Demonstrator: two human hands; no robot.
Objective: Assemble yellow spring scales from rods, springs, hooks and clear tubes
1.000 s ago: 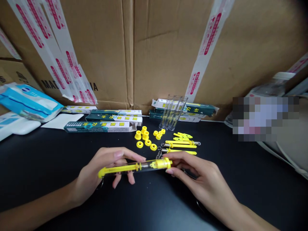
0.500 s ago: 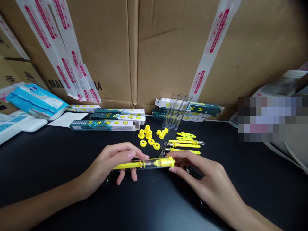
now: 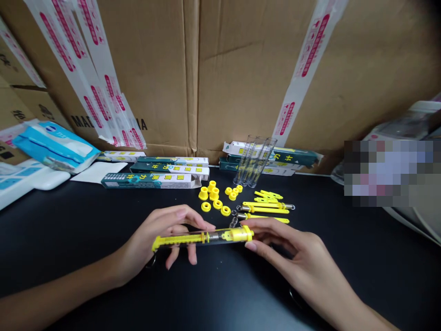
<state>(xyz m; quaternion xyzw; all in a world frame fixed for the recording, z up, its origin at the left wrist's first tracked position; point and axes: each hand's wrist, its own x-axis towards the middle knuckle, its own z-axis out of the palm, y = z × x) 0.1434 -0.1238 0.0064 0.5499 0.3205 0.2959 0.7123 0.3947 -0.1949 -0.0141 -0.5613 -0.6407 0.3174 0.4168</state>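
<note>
Both hands hold a clear tube with a yellow scale rod and spring inside, a spring scale (image 3: 203, 237), level just above the black table (image 3: 69, 234). My left hand (image 3: 161, 239) pinches its left half between thumb and fingers. My right hand (image 3: 296, 262) grips the yellow cap at its right end. Just behind lie several yellow caps and rings (image 3: 217, 198), yellow rods with springs (image 3: 265, 208) and three clear empty tubes (image 3: 255, 162).
Green-and-white product boxes (image 3: 151, 180) lie at the back left, more of these boxes (image 3: 292, 157) behind the tubes. A blue-and-white packet (image 3: 55, 145) sits far left. Taped cardboard cartons (image 3: 241, 69) form the back wall. A blurred object is at the right.
The yellow rod's left end, hidden in my left hand half a second ago, shows again. Both hands keep their hold; the view has shifted slightly.
</note>
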